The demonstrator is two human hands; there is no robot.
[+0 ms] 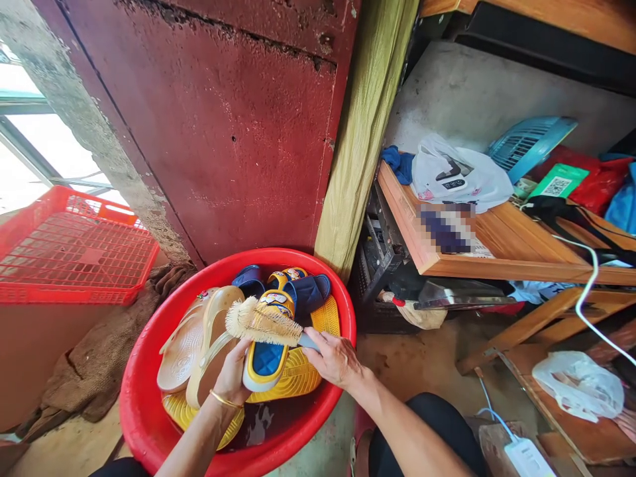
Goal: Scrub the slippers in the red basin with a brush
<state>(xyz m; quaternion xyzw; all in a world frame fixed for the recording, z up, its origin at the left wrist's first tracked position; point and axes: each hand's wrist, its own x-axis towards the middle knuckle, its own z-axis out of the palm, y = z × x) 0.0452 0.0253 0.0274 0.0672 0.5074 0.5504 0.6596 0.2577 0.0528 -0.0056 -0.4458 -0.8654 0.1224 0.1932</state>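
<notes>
My left hand (233,376) grips a small yellow slipper (268,364) with a blue insole and a cartoon face on its strap. In my right hand (332,358) is the grey handle of a bristle brush (268,323), whose pale bristles lie across the slipper. Both are over a red basin (144,384) with dark water. Inside it, beige sandals (183,354) lean on the left, a dark blue slipper (313,293) lies at the back, and yellow soles (301,377) show beneath and at the right.
A red plastic crate (84,248) stands at the left, beside brown sacking (94,364). Behind the basin is a dark red door (223,132). At the right, a wooden table (517,245) holds a white bag (457,172) and a blue fan (531,146). A power strip (529,457) lies low at the right.
</notes>
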